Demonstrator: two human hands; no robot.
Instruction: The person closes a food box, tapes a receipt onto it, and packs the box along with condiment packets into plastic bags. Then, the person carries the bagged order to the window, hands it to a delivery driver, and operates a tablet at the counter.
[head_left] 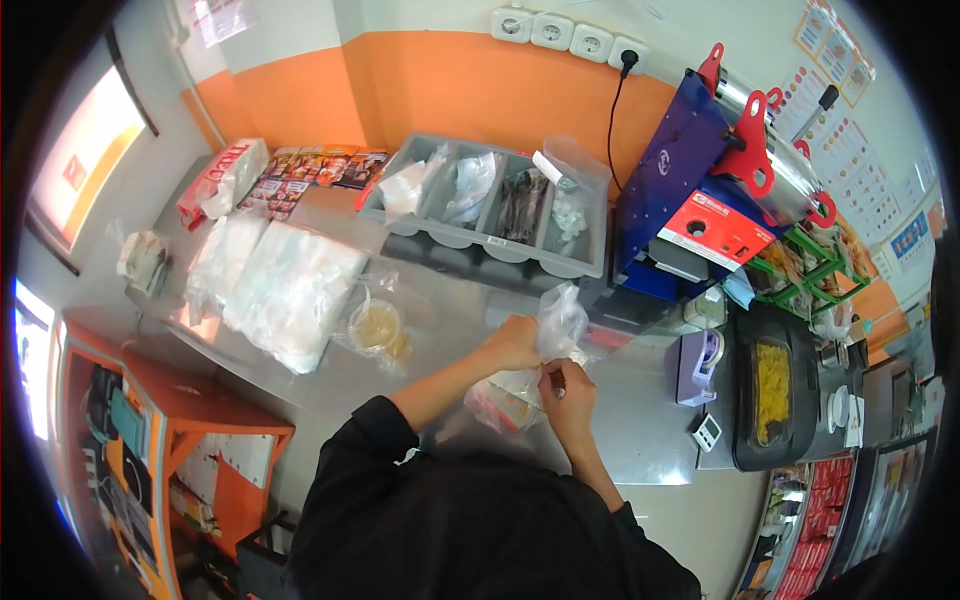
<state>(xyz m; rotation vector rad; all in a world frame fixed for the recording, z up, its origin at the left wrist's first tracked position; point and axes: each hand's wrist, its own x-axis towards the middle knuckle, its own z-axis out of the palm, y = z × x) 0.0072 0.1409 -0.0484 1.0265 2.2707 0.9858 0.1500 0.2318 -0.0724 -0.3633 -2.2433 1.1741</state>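
My left hand is closed, its fingers gripping a clear plastic bag near its gathered upper end. Just below and to the right, my right hand is pinched at the same bag's neck. The bag's fuller lower part rests over the steel counter close to my body, with something pale inside that I cannot make out. To the left lies another clear bag holding a yellowish round item. My fingertips partly hide the bag's neck.
Flat stacks of plastic bags lie on the left of the steel counter. A grey compartment tray stands at the back. Rightward are a blue machine, a tape dispenser, a timer and a black-rimmed yellow food container.
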